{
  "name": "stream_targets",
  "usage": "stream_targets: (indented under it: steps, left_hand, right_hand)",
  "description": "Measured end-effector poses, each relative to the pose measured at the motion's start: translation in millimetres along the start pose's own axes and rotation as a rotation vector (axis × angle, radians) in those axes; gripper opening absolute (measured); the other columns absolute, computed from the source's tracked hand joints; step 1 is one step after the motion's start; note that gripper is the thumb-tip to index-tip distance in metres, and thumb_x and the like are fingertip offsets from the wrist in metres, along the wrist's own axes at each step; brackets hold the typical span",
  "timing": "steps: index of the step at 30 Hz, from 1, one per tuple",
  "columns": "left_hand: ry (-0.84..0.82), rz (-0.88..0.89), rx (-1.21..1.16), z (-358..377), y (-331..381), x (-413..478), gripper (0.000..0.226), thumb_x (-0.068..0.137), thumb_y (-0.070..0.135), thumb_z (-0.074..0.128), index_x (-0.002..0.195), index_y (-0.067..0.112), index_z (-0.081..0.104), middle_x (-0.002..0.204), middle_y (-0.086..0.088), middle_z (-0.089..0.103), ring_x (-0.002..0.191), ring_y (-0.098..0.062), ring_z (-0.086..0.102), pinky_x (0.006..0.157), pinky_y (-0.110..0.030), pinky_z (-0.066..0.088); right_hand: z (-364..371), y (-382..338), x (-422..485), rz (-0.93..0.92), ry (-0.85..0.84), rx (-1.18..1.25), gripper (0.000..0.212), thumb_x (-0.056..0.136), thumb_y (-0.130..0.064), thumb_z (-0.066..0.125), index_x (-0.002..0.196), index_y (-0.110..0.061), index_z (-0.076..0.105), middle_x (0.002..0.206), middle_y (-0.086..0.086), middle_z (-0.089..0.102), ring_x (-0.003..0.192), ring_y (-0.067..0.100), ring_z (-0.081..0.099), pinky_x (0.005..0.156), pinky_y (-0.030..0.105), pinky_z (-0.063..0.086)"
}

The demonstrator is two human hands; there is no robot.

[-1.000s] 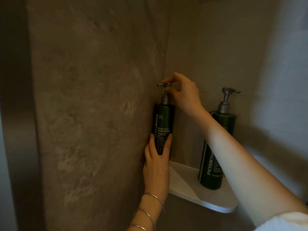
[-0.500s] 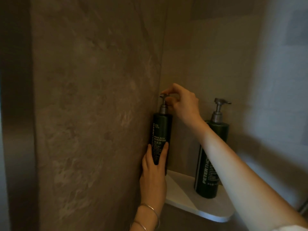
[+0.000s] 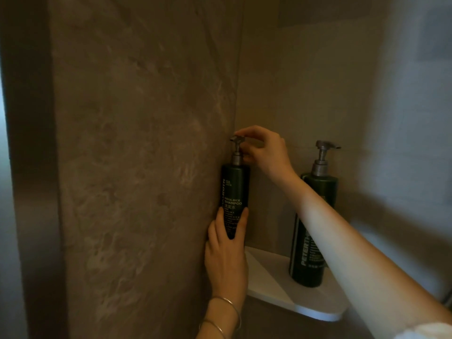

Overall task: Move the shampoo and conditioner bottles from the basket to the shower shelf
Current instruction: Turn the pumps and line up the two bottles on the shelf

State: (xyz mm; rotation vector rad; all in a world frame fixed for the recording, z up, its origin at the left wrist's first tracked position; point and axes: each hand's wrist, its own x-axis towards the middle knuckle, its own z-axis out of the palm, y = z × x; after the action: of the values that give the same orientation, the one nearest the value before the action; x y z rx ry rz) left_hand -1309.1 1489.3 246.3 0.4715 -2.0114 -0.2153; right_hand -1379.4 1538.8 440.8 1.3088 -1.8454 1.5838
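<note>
While the left hand (image 3: 226,255) wraps its fingers and thumb round the lower body of the tall dark green plastic shampoo bottle (image 3: 234,189), the right hand (image 3: 265,148) pinches the bottle's grey metal-look pump head (image 3: 237,138) between thumb and fingertips. This looks like a steady-and-twist hold. The lower hand keeps the bottle upright and stops it turning, and the upper one can then aim the nozzle. The bottle stands tight against the brown mottled stone wall (image 3: 146,167) at the left end of the white corner shelf (image 3: 281,289). Its base is hidden behind the left hand, so I cannot tell whether it already rests on the shelf. Tucking it into the wall leaves room for the second dark green pump bottle (image 3: 320,189), which stands upright on the right part of the shelf, well apart from the first and partly crossed by the right forearm. Thin silver bangles (image 3: 227,311) hang on the left wrist. The basket is not in view.

Compared with half a second ago, both grips are unchanged and the shampoo bottle sits in the same spot against the wall. The pump head has been turned. Then it showed only a narrow end, and now its spout shows as a short bar pointing left towards the wall, much as it did a second ago. The second bottle has not moved.
</note>
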Motion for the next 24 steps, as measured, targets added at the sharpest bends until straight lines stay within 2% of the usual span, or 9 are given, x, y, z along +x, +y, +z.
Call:
stream_targets:
  steps: [7, 14, 19, 21, 24]
  left_hand:
    - [-0.005, 0.007, 0.003, 0.2, -1.3, 0.4, 0.099, 0.053, 0.005, 0.086, 0.137, 0.035, 0.042, 0.135, -0.017, 0.045, 0.109, -0.029, 0.045, 0.071, -0.038, 0.052]
    - [0.000, 0.015, -0.023, -2.5, -2.4, 0.2, 0.097, 0.055, 0.008, 0.086, 0.137, 0.035, 0.041, 0.132, -0.017, 0.047, 0.109, -0.028, 0.045, 0.068, -0.037, 0.053]
    - [0.007, 0.036, -0.023, -4.4, -3.0, -1.5, 0.092, 0.058, 0.007, 0.085, 0.136, 0.034, 0.043, 0.131, -0.017, 0.047, 0.108, -0.028, 0.045, 0.067, -0.036, 0.053]
    - [-0.005, 0.035, -0.020, -5.2, -3.5, -1.8, 0.093, 0.060, 0.008, 0.084, 0.136, 0.034, 0.040, 0.133, -0.017, 0.045, 0.109, -0.030, 0.045, 0.069, -0.038, 0.053]
    - [-0.001, 0.044, -0.014, -7.2, -1.7, -2.1, 0.090, 0.060, 0.011, 0.084, 0.135, 0.033, 0.039, 0.133, -0.019, 0.045, 0.110, -0.032, 0.044, 0.072, -0.041, 0.052]
  right_hand:
    - [-1.1, 0.9, 3.1, 0.007, -0.060, 0.051, 0.031, 0.087, -0.001, 0.056, 0.090, -0.031, 0.063, 0.111, 0.002, 0.062, 0.094, 0.021, 0.065, 0.069, 0.036, 0.059]
    - [-2.3, 0.9, 0.7, -0.024, -0.066, -0.011, 0.035, 0.086, 0.004, 0.051, 0.099, -0.028, 0.062, 0.114, -0.002, 0.058, 0.093, 0.020, 0.065, 0.071, 0.039, 0.059]
    - [-5.7, -1.4, -3.5, -0.043, -0.072, -0.028, 0.041, 0.088, 0.002, 0.052, 0.121, -0.022, 0.052, 0.127, 0.004, 0.051, 0.091, 0.017, 0.065, 0.066, 0.023, 0.058]
    - [-10.5, -7.9, -8.9, -0.074, -0.050, -0.093, 0.043, 0.089, -0.001, 0.053, 0.128, -0.019, 0.048, 0.132, 0.006, 0.050, 0.091, 0.014, 0.064, 0.073, 0.023, 0.056]
    - [-22.7, -19.9, -27.4, -0.092, -0.058, -0.106, 0.046, 0.090, -0.007, 0.054, 0.133, -0.017, 0.044, 0.136, 0.003, 0.047, 0.109, 0.013, 0.058, 0.092, 0.029, 0.051]
